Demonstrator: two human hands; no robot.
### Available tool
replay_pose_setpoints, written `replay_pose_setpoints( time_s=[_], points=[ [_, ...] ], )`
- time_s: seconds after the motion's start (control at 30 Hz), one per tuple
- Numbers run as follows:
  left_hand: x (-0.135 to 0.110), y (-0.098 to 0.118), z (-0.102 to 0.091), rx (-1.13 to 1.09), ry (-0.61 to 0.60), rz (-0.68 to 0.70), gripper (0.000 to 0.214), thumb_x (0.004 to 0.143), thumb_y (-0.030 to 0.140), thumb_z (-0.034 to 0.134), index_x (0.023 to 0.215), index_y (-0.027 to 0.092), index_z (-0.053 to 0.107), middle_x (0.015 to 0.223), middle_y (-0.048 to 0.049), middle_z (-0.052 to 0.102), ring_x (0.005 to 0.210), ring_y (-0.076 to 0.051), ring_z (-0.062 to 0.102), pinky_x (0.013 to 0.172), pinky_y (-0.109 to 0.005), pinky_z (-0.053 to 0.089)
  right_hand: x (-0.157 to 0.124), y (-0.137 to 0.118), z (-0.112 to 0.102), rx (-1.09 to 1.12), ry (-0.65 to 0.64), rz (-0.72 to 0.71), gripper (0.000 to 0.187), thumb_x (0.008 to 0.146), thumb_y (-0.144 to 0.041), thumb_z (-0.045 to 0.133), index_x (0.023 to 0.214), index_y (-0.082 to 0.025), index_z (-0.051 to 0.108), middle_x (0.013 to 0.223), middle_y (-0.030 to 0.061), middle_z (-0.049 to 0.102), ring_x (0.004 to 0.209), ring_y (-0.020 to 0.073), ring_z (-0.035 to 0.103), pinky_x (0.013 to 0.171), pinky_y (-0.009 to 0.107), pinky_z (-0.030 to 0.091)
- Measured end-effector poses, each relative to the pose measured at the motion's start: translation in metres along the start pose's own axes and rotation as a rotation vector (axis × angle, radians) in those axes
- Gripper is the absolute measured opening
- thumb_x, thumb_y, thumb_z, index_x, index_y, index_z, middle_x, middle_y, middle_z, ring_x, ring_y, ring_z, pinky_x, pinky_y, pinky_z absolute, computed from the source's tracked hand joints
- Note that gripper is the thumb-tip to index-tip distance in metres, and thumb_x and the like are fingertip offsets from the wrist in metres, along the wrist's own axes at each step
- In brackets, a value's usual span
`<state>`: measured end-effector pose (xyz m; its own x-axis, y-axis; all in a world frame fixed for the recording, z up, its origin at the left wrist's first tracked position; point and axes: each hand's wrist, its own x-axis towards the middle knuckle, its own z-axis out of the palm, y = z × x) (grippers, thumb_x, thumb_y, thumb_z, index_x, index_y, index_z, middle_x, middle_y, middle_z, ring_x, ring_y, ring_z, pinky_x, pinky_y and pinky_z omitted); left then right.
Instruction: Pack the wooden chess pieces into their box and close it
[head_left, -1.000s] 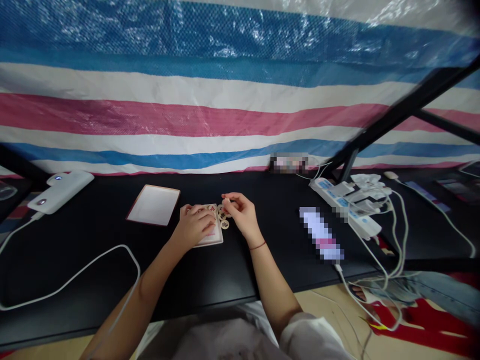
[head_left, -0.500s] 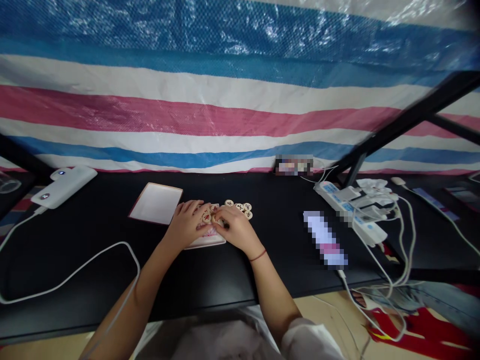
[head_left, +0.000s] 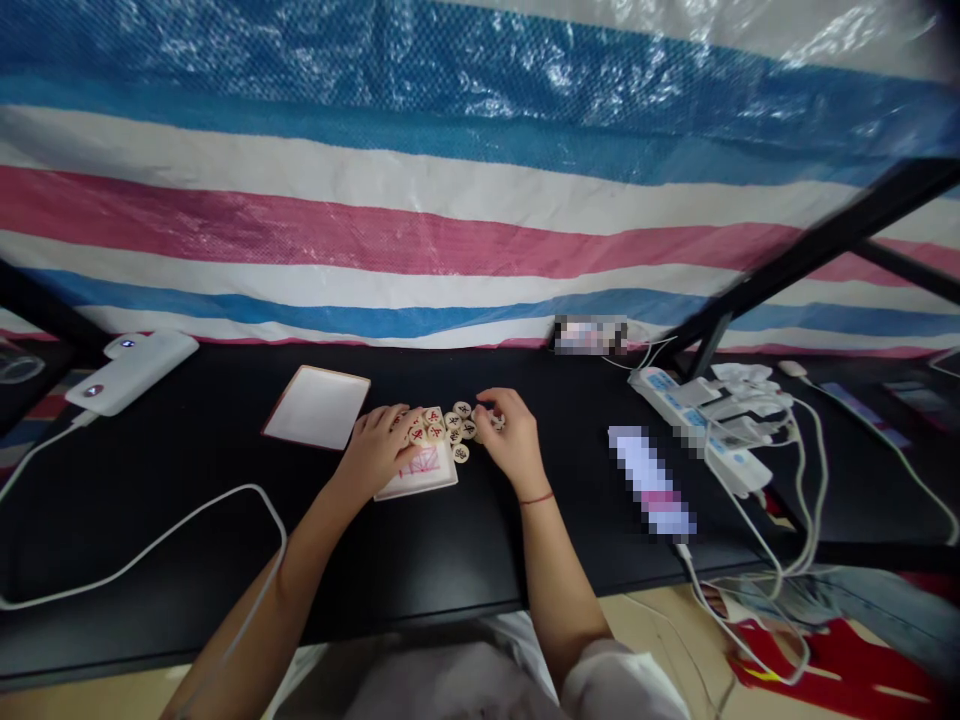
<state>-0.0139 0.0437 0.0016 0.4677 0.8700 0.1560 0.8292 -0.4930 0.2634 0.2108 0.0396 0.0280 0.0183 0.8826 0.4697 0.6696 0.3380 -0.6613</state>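
Red-marked xiangqi pieces [head_left: 433, 432] sit in the upper part of a shallow white box [head_left: 416, 490], whose floor shows pink lines. My left hand [head_left: 375, 450] lies over the box's left side, fingers stretched across some pieces and thumb on the near side. To the right of the box, dark-marked xiangqi pieces [head_left: 454, 421] lie in a cluster on the black table. My right hand [head_left: 511, 435] is at that cluster's right end, thumb and fingers curled together around a xiangqi piece, which they mostly hide.
A white box lid [head_left: 316, 408] lies open side up left of the box. A white device [head_left: 135, 372] with a cable stands far left. On the right are a phone [head_left: 651, 482], a power strip [head_left: 697, 425] with plugs and cables, and another blurred device [head_left: 590, 335] behind.
My right hand has moved from over the box to the right, onto the dark-marked pieces. More pieces now show in and beside the box. My left hand has stayed in place.
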Motion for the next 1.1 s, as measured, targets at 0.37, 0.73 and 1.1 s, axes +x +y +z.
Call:
replay_pose_setpoints(
  time_s=[0.37,0.73,1.1],
  points=[
    [-0.003,-0.012,-0.002,-0.019,-0.004,-0.042,0.048,0.088,0.032,0.055,0.136,0.025,0.048,0.131,-0.0085,0.056,0.118,-0.028,0.049,0.098,-0.043,0.04,0.027,0.004,-0.005,-0.081,-0.409,-0.128,0.025,0.079,-0.009,0.051,0.096,-0.018,0.067,0.106,0.007,0.067,0.098,0.0206,0.059,0.091,0.035,0.043],
    [-0.002,-0.016,0.002,-0.058,-0.005,-0.025,0.048,0.089,0.034,0.055,0.136,0.025,0.049,0.132,-0.0089,0.055,0.12,-0.028,0.047,0.1,-0.043,0.038,0.051,0.003,0.0,-0.4,-0.655,0.21,0.031,0.092,-0.043,0.049,0.095,-0.022,0.071,0.081,0.0033,0.069,0.078,0.0166,0.063,0.066,0.023,0.039],
    [-0.002,-0.016,0.001,-0.068,-0.026,-0.037,0.049,0.088,0.034,0.056,0.136,0.026,0.048,0.131,-0.0084,0.055,0.12,-0.028,0.047,0.099,-0.044,0.038,0.065,-0.014,0.021,-0.671,-0.76,0.267,0.027,0.086,-0.041,0.056,0.098,-0.021,0.069,0.097,0.0095,0.073,0.093,0.0243,0.067,0.075,0.029,0.042]
  ],
)
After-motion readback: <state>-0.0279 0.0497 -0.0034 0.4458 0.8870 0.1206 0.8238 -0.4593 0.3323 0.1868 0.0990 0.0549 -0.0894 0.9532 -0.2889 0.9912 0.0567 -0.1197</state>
